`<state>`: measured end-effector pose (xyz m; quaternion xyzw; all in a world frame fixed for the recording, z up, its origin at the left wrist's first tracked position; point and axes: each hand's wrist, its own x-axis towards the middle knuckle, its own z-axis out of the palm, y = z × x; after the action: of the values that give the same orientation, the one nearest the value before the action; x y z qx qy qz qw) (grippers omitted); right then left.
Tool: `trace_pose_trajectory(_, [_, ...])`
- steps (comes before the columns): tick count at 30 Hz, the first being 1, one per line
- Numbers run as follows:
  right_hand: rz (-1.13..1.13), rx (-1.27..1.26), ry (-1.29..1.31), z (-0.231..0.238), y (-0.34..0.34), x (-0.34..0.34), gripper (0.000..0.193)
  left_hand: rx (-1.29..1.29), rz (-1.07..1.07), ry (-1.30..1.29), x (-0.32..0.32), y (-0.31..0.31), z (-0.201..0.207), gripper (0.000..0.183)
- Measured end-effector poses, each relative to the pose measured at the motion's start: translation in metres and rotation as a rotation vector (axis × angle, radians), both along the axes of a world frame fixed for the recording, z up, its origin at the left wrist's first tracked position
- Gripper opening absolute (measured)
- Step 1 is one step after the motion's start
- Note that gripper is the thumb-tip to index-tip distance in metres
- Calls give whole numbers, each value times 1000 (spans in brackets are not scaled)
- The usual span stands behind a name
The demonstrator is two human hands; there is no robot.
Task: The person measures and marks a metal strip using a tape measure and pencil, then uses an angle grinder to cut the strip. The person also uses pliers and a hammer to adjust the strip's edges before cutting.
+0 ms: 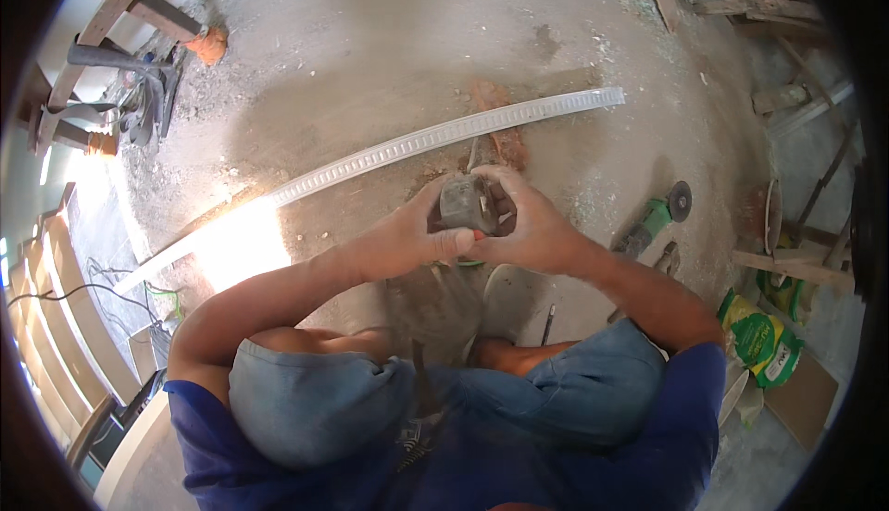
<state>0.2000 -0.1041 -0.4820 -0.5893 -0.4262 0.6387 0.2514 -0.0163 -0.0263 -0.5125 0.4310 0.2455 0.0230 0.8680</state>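
- Dusty, rough floor [361, 85] across most of the view, strong sunlight patch on the left.
- Person sits low, knees bent, blue shorts [319, 405] and dark blue shirt [444, 474] at the lower edge.
- Both forearms come in from the sides, elbows out wide, and angle inward to meet at mid-frame, above the lap.
- Left hand [417, 231]: wrist fairly straight, thumb lying across the near side, fingers going round the far left side, mostly hidden.
- Right hand [537, 219]: arched over the right side, fingers bent inward, thumb underneath, close to the left thumb.
- Held item: dusty grey block [460, 199], between the two palms, up off the floor. Kind of thing: can't tell.
- Left grip: closed round the block, thumb pressed on it.
- Right grip: fingers curled in on the block's right side, pinching it; exact fingertip contact is in shadow.
- Small red part [479, 235] shows right by the left thumb tip.
- Long white slotted strip [444, 131] lies diagonally just beyond the hands, crossing a reddish-brown patch [509, 145].
- Green grinder [654, 219] lies on the floor right of the hands, well apart, disc pointing away.
- Thin dark stick [548, 324] near the right knee.
- Green-and-yellow bag [761, 337] far right, scrap wood [792, 270] beyond it.
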Motion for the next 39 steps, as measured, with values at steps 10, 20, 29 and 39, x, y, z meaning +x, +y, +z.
trace_pose_trajectory(10, [-18,-58,169,-38,-17,-16,85,-371,136,93,-22,-11,-33,67])
trace_pose_trajectory(20, [-51,-41,46,-56,-22,7,61,-328,167,168,-25,-9,-35,65])
trace_pose_trajectory(29, [112,632,-342,-33,-15,1,64,212,-19,258,-16,-12,-30,64])
trace_pose_trajectory(39, [434,522,-505,-66,-28,21,79,209,-17,274,-15,-6,-17,61])
